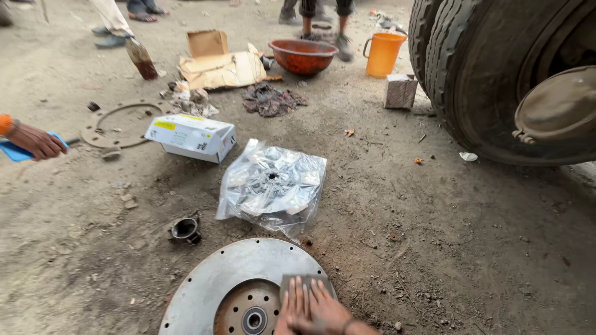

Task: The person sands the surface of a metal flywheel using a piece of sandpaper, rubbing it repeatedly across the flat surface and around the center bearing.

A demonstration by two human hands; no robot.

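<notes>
Had my right hand [313, 307] flat, fingers spread, pressing a grey sanding pad [303, 283] onto the big round steel flywheel [214, 276] lying in the dirt. Plastic-bagged clutch disc [272, 186] sat just beyond it; my left hand wasn't in shot

Open-air truck repair yard: dirt ground [434, 236], truck tyres [484, 68], flywheel [217, 279], bagged clutch plate [273, 186].

Ahead of me on the dirt ground [434, 236] lies a clear plastic bag [273, 186] with a metal disc inside. Just beyond it sits a white cardboard box [191, 136], and beside that a flat metal ring [121, 124]. A small dark metal sleeve [185, 229] rests near my left. Farther off I see a red basin [303, 56], an orange jug [383, 54], torn cardboard [217, 65] and a dark rag [272, 99]. Big truck tyres [490, 80] stand at my right.
</notes>
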